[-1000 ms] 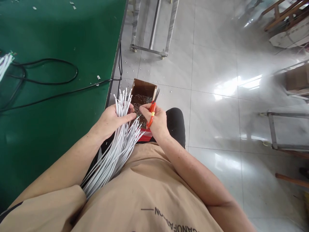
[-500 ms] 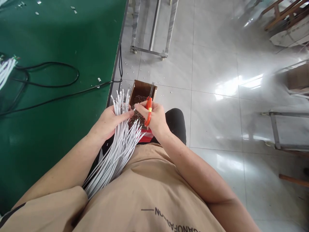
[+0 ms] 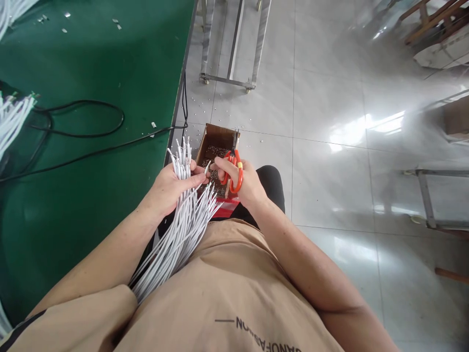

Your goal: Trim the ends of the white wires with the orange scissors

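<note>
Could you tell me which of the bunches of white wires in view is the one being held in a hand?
The bunch of white wires in the left hand, fanned over the lap; the other wire bunch lies untouched on the green table.

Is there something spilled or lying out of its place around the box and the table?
Yes. Small pale offcuts are scattered on the floor tiles beyond the cardboard box, outside it rather than inside. A few similar scraps also lie loose on the green table. Otherwise nothing looks damaged.
</note>
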Motion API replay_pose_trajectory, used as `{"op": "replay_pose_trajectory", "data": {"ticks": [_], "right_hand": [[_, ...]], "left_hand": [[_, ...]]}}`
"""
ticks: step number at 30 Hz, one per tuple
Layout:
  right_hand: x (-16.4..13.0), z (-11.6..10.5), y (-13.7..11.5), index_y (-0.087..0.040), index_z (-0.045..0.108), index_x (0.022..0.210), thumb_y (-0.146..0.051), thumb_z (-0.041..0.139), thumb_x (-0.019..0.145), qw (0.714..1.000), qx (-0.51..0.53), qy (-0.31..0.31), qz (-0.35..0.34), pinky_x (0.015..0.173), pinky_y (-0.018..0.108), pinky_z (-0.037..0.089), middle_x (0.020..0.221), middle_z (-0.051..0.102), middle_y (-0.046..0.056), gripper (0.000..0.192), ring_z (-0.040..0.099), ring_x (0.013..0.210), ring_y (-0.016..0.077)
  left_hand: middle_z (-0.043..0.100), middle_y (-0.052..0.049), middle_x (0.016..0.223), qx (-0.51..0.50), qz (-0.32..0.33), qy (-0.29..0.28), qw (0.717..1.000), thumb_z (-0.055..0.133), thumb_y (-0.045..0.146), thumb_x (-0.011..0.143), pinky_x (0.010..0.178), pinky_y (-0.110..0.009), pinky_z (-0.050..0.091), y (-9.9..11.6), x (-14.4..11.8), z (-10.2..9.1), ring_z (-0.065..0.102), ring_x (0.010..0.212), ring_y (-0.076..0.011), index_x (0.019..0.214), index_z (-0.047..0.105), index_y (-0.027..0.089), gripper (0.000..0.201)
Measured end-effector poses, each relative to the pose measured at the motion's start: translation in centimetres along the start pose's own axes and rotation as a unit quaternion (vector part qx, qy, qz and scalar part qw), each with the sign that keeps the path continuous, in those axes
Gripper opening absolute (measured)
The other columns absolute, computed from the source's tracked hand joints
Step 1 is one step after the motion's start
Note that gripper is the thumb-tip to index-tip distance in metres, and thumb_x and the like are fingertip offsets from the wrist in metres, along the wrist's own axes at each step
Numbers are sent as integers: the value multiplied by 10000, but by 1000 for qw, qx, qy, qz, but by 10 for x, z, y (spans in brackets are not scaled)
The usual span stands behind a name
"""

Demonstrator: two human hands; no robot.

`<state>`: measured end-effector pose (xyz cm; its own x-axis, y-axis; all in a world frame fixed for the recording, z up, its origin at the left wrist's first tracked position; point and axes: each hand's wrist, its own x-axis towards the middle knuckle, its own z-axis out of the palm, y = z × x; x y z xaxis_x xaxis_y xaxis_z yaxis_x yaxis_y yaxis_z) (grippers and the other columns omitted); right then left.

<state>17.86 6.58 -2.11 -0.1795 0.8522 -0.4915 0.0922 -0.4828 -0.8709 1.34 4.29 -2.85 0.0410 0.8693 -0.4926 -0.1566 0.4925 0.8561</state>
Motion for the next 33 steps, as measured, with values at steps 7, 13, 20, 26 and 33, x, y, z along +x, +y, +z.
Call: {"op": "replay_pose_trajectory", "data": {"ticks": [7, 13, 20, 26, 33], "right_hand": [[0, -9, 23, -163, 591, 653, -396, 571, 766, 925, -370, -6, -89, 584, 235, 314, 665, 580, 11, 260, 477, 626, 112], [0, -8, 18, -175, 592, 676, -441, 520, 816, 865, -491, -35, -100, 533, 246, 254, 680, 601, 30, 309, 483, 592, 119], [-6, -15, 0, -162, 619, 718, -397, 484, 877, 793, -596, -43, -122, 559, 272, 262, 746, 644, 70, 314, 556, 656, 154], [-9, -18, -4, -162, 618, 730, -360, 478, 894, 777, -612, -53, -136, 571, 277, 273, 764, 648, 60, 292, 567, 676, 150], [-12, -20, -2, -169, 588, 702, -338, 482, 878, 761, -621, -50, -183, 663, 286, 331, 758, 645, 45, 266, 579, 711, 162]], "left_hand": [[683, -19, 780, -9, 13, 22, 1000, 788, 202, 605, 646, -255, 461, -2, -1, -1, 641, 688, -139, 786, 531, 170, 316], [685, -16, 770, 6, 22, 26, 999, 779, 219, 631, 624, -244, 458, -1, -1, 1, 638, 669, -128, 804, 531, 169, 306], [668, -15, 798, 83, 56, 36, 994, 788, 275, 641, 632, -255, 477, -4, 0, -2, 643, 707, -147, 818, 560, 168, 307], [643, 12, 728, 15, 15, 28, 999, 809, 241, 594, 618, -258, 477, -5, 4, -2, 645, 697, -155, 783, 528, 180, 344], [636, 21, 759, 96, 56, 43, 993, 801, 222, 579, 735, -276, 480, -3, 2, -1, 600, 719, -122, 787, 553, 172, 328]]}}
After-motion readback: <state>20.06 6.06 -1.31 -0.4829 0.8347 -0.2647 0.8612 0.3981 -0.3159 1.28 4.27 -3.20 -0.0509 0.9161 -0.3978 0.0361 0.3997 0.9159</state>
